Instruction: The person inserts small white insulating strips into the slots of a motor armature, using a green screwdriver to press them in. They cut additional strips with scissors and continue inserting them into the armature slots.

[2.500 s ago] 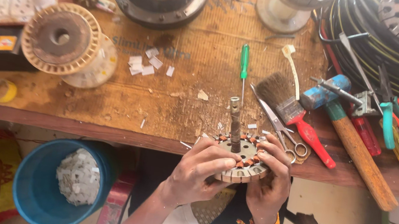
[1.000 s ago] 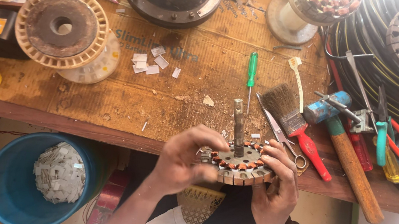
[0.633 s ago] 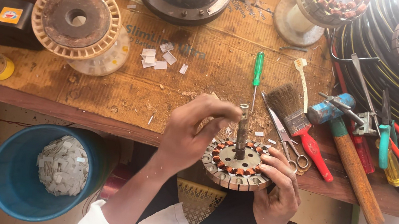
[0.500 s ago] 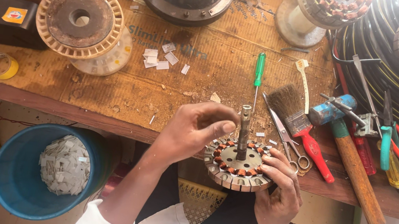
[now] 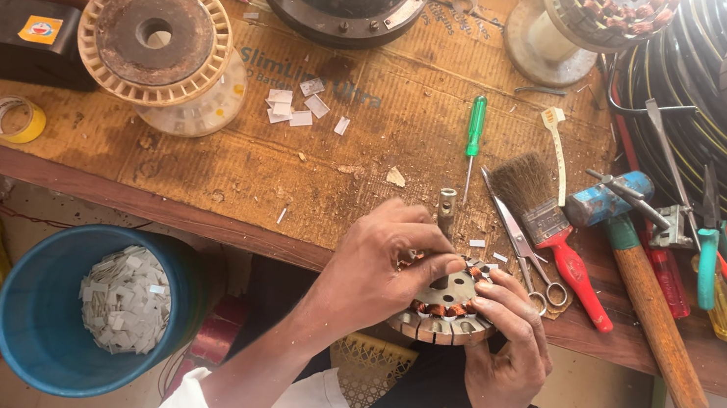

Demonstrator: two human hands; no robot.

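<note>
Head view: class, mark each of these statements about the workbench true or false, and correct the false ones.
1. Both hands hold the round motor stator at the bench edge. True.
2. The left hand grips the green screwdriver. False: it lies untouched on the bench.
3. The blue bucket holds whitish paper scraps. True.
4. The red-handled brush lies left of the stator. False: it lies to its right, beside the scissors.
5. The right hand wears an orange wristband. True.
</note>
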